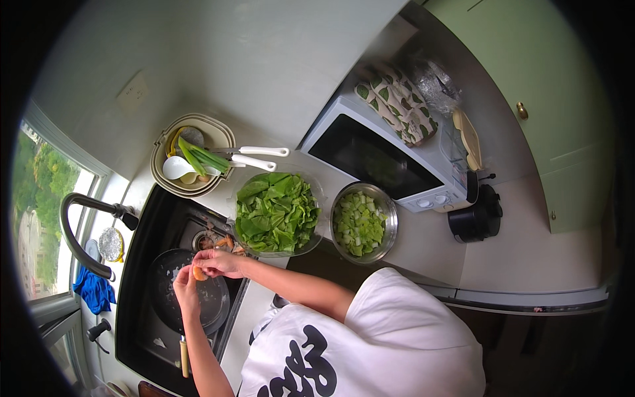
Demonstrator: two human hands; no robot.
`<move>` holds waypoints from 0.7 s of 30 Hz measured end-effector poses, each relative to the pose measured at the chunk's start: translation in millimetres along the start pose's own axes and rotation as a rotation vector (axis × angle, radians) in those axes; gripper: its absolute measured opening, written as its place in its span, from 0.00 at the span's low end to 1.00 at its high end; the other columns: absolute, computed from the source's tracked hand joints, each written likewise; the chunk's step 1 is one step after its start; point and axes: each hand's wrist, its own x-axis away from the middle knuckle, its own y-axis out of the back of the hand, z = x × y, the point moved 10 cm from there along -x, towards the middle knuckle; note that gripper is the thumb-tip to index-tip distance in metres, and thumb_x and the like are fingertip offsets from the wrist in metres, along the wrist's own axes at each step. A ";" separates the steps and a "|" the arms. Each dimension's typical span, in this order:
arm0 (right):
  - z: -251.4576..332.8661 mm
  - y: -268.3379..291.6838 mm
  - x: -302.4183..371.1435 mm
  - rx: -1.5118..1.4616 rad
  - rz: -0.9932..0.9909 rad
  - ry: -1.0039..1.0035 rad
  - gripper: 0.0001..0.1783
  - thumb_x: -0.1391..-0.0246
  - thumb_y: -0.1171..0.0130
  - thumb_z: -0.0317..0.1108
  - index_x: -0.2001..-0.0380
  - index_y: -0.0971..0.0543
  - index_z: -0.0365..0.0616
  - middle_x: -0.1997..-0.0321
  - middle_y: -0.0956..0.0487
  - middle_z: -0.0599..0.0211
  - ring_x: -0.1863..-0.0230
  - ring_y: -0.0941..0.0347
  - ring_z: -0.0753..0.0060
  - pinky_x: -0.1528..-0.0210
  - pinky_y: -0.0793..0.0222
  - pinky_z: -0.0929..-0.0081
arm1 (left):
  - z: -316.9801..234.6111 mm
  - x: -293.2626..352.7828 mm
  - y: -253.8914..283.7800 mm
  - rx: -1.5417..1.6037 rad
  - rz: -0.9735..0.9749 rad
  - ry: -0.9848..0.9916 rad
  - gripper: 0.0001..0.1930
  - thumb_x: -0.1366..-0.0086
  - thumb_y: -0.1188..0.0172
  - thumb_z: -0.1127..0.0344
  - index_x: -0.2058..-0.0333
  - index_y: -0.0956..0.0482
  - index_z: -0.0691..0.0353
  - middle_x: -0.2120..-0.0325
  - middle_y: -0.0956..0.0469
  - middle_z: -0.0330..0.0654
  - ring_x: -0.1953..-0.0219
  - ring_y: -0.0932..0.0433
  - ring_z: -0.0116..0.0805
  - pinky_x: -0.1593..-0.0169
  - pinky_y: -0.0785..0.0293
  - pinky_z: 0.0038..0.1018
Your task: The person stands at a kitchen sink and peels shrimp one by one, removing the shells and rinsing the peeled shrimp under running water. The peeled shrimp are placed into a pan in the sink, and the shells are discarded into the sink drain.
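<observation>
Over the black sink [135,311], my left hand [186,290] and right hand [221,263] meet with their fingertips closed on a small orange piece [199,273]. Its kind is too small to make out. Right below them, a dark frying pan [215,308] with a wooden handle [184,357] lies in the sink, pale flecks on its inside. Orange and brownish scraps [228,242] lie near the drain, just beyond my right hand.
A clear bowl of green leaves [278,212] and a steel bowl of chopped greens [359,223] stand on the counter. Stacked basins [159,162] hold ladles and green stalks. A tap [69,225] arches over the sink's left side. Farther right are a microwave [374,155] and a black appliance [475,215].
</observation>
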 end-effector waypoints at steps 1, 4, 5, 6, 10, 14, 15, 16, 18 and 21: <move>2.8 -2.8 1.5 0.019 -0.006 0.012 0.08 0.29 0.39 0.42 0.57 0.20 0.51 0.68 0.24 0.83 0.71 0.34 0.90 0.68 0.37 0.87 | 4.2 -2.4 -2.8 -0.002 0.022 0.004 0.07 0.27 0.38 0.69 0.57 0.17 0.67 0.66 0.17 0.33 0.64 0.22 0.20 0.57 0.27 0.19; 7.9 -12.8 2.0 0.077 -0.023 0.047 0.10 0.30 0.38 0.43 0.56 0.19 0.50 0.68 0.23 0.81 0.73 0.35 0.90 0.69 0.38 0.88 | 27.9 -8.5 -3.1 -0.143 0.062 0.138 0.07 0.30 0.37 0.70 0.57 0.17 0.67 0.67 0.18 0.32 0.65 0.23 0.19 0.60 0.28 0.20; 10.9 -10.6 0.8 0.085 -0.076 0.076 0.11 0.29 0.39 0.43 0.57 0.20 0.48 0.68 0.22 0.80 0.72 0.34 0.90 0.70 0.38 0.87 | 28.6 -9.8 -0.1 -0.296 0.006 0.086 0.10 0.33 0.33 0.70 0.56 0.17 0.67 0.68 0.18 0.33 0.66 0.24 0.18 0.63 0.29 0.20; 15.7 -3.5 -1.3 0.105 -0.182 0.131 0.11 0.29 0.40 0.43 0.57 0.20 0.48 0.68 0.22 0.80 0.72 0.34 0.90 0.70 0.38 0.87 | 24.2 -10.9 1.7 -0.475 -0.052 -0.007 0.12 0.36 0.30 0.69 0.56 0.17 0.69 0.68 0.17 0.35 0.67 0.24 0.20 0.63 0.28 0.22; 14.9 48.2 2.2 0.123 -0.557 0.257 0.14 0.24 0.49 0.45 0.60 0.23 0.47 0.71 0.22 0.75 0.76 0.34 0.87 0.73 0.38 0.84 | 3.1 -16.8 -16.3 -0.523 -0.111 -0.010 0.17 0.34 0.33 0.73 0.47 0.19 0.70 0.64 0.14 0.42 0.64 0.20 0.26 0.58 0.23 0.27; -2.2 58.2 4.2 -0.043 -0.568 0.104 0.18 0.24 0.52 0.49 0.66 0.26 0.50 0.79 0.27 0.76 0.83 0.41 0.85 0.81 0.49 0.81 | -53.6 -5.3 -50.2 -0.680 -0.031 -0.295 0.23 0.33 0.38 0.79 0.38 0.23 0.67 0.55 0.15 0.49 0.57 0.17 0.33 0.53 0.23 0.28; -18.6 56.6 -2.8 -0.158 -0.520 0.039 0.19 0.25 0.54 0.50 0.68 0.28 0.52 0.81 0.31 0.78 0.84 0.43 0.85 0.83 0.51 0.81 | -52.2 -4.1 -54.2 -0.613 0.027 -0.316 0.24 0.33 0.40 0.81 0.38 0.24 0.67 0.52 0.18 0.51 0.53 0.17 0.38 0.51 0.23 0.29; -29.1 56.6 -5.8 -0.269 -0.476 -0.015 0.19 0.25 0.55 0.51 0.70 0.29 0.54 0.83 0.34 0.80 0.86 0.44 0.86 0.85 0.53 0.80 | -47.7 -6.7 -54.4 -0.612 0.036 -0.319 0.23 0.32 0.39 0.80 0.38 0.23 0.66 0.54 0.17 0.46 0.55 0.17 0.34 0.52 0.23 0.27; -28.3 38.2 -11.2 -0.149 -0.405 -0.101 0.22 0.26 0.54 0.54 0.74 0.31 0.57 0.83 0.39 0.84 0.86 0.48 0.86 0.85 0.55 0.80 | -0.6 -20.1 -19.5 -0.257 -0.077 -0.201 0.21 0.31 0.36 0.76 0.40 0.20 0.66 0.60 0.18 0.38 0.64 0.21 0.24 0.59 0.25 0.22; -41.4 50.8 -15.3 -0.051 -0.499 -0.075 0.24 0.27 0.54 0.59 0.73 0.31 0.58 0.80 0.38 0.84 0.84 0.46 0.86 0.84 0.53 0.80 | -14.5 -20.0 -22.4 -0.424 -0.139 -0.233 0.15 0.31 0.32 0.72 0.47 0.15 0.66 0.68 0.24 0.30 0.74 0.34 0.15 0.72 0.37 0.17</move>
